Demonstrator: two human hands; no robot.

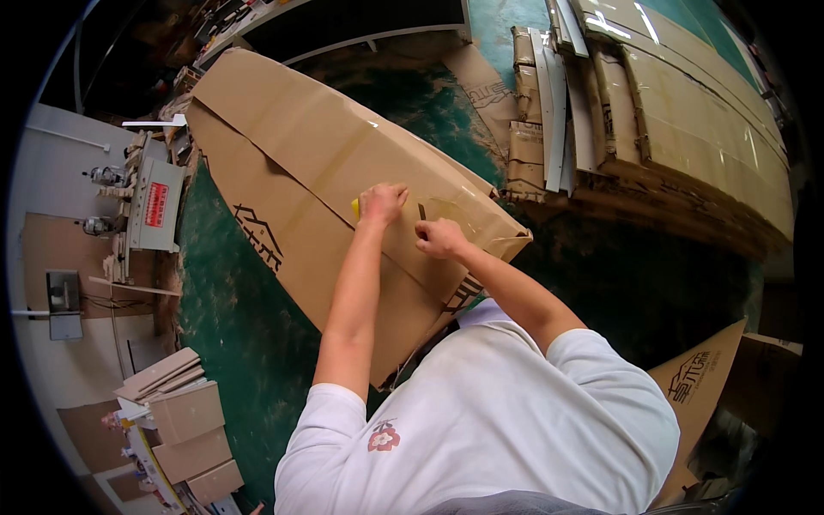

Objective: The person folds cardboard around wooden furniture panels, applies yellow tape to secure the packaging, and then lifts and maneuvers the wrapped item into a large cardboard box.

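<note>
A long, flat cardboard box (pixel 300 142) lies slantwise in front of me, with a seam running along its top. Over its nearer end my left hand (pixel 384 203) is closed, and a bit of something yellow (pixel 354 206) sticks out at its left side; most of that thing is hidden by the fingers. Just to the right and nearer to me, my right hand (pixel 439 238) is closed on a thin, dark, blade-like tool (pixel 421 211) that points away from me. Shiny clear tape (pixel 459 209) shows on the cardboard beside this hand.
Stacked flat cardboard packages (pixel 704 129) stand at the far right, with white strips (pixel 554 112) beside them. A grey machine (pixel 159 202) is on the left. Brown boards (pixel 189 429) lean at the lower left. An opened carton (pixel 699 386) stands at the lower right on the green floor (pixel 249 343).
</note>
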